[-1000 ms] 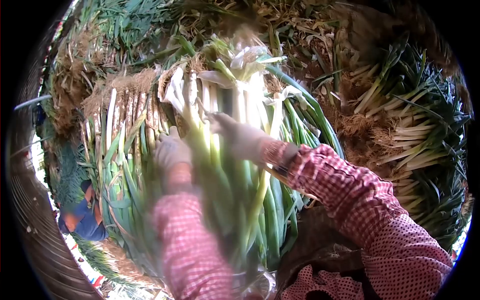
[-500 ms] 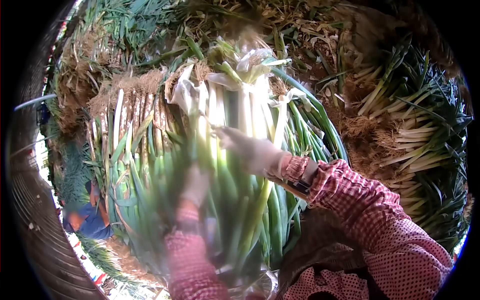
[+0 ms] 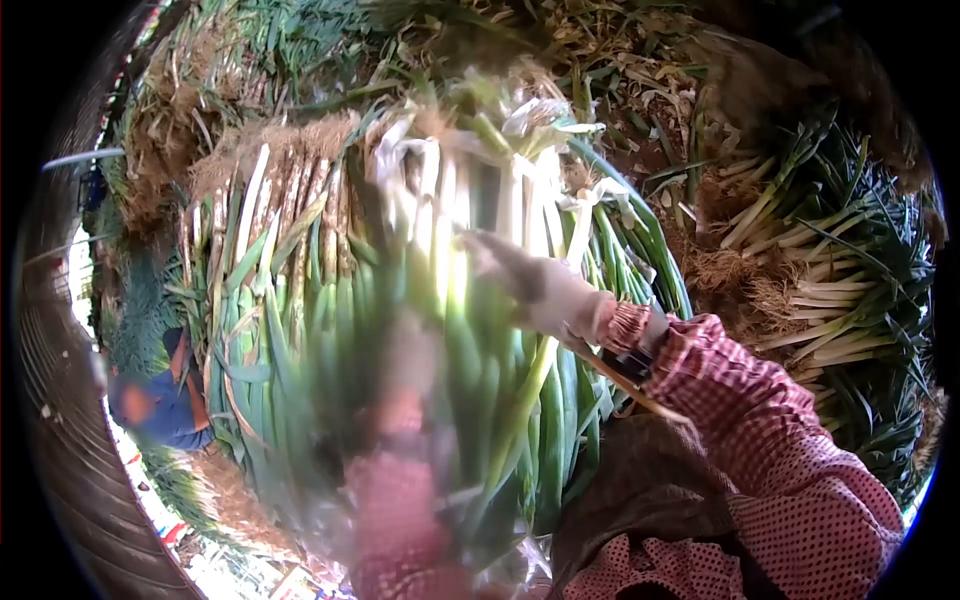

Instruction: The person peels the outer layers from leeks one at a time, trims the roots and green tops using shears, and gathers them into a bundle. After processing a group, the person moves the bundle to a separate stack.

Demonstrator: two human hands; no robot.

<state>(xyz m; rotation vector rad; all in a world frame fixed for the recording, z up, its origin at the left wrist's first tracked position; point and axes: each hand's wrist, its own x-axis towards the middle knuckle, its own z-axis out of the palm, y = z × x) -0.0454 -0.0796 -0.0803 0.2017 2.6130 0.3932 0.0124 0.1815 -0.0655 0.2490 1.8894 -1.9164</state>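
Long green onions with white stems (image 3: pixel 545 220) and green leaves (image 3: pixel 480 400) lie side by side in the middle. Over their upper green part is my gloved right hand (image 3: pixel 535 285), fingers pointing left; what its fingers grip, if anything, is blurred. My gloved left hand (image 3: pixel 408 350) is among the green leaves to the left, strongly smeared by motion. A thin tan strip (image 3: pixel 640 395) runs below my right wrist. Torn, pale outer skins (image 3: pixel 530 118) hang about the root ends.
Unpeeled onions with brown roots (image 3: pixel 290 200) lie at the left. More onions (image 3: pixel 830 290) are piled at the right. Loose peelings (image 3: pixel 640 75) cover the ground at the top. A person in blue (image 3: pixel 175 400) is partly visible at the far left.
My right hand has moved slightly right, and my left hand has shifted a little right and up. The tan strip under my right wrist shows more. The whole view has shifted slightly.
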